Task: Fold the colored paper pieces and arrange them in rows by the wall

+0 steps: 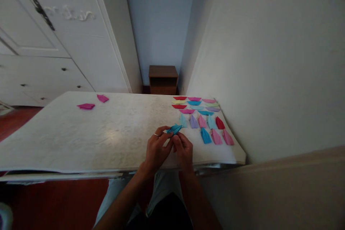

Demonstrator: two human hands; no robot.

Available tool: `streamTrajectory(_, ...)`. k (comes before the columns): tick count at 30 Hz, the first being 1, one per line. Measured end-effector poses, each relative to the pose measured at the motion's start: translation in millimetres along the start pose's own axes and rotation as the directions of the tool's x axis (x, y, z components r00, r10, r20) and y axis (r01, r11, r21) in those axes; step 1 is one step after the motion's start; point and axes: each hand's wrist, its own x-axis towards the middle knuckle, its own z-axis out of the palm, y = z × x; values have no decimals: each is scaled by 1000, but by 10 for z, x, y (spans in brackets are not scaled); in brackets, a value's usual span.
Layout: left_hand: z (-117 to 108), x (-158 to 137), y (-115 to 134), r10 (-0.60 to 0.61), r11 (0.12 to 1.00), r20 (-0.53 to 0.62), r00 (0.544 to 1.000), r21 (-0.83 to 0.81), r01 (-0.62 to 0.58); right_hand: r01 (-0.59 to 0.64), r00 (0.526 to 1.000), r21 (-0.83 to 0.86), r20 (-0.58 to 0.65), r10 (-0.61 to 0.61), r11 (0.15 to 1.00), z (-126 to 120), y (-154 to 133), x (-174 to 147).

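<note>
Between my two hands, just over the table's near side, is a blue folded paper piece (174, 129), pointed at its ends. My left hand (159, 146), with a ring on one finger, is closed on its left part. From below and the right, the thumb and fingers of my right hand (183, 148) pinch it too. Beyond and to the right lie rows of similar folded papers, among them a blue one (206, 136), a pink one (216, 137), a red one (220, 123) and a lilac one (193, 122).
The pale table (113, 147) ends close to my lap. Two magenta folded papers (86, 106) lie at its far left. A wall (269, 72) runs along the right side. Past the table stand a white cabinet (81, 50) and a small brown nightstand (163, 72).
</note>
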Motion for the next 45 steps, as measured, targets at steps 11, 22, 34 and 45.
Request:
streamTrajectory(11,134,-2,160,-166,913,124,978,-354,200,-14,998,-114,-56,7,993,-327,-25,-45)
streamTrajectory(22,446,284,117,-339,587,540,770,-519,622,-36,987,-332,-157,-17,943,-688,-80,-95)
streamTrajectory(34,807,383,156,-383,734,546,745,-309,604,68,926,-553,-274,-258,830,-770,-25,-186)
streamTrajectory(45,853,377,212,-333,929,410,849,-14,371,159,932,-610,-166,-322,776,-773,-42,-195)
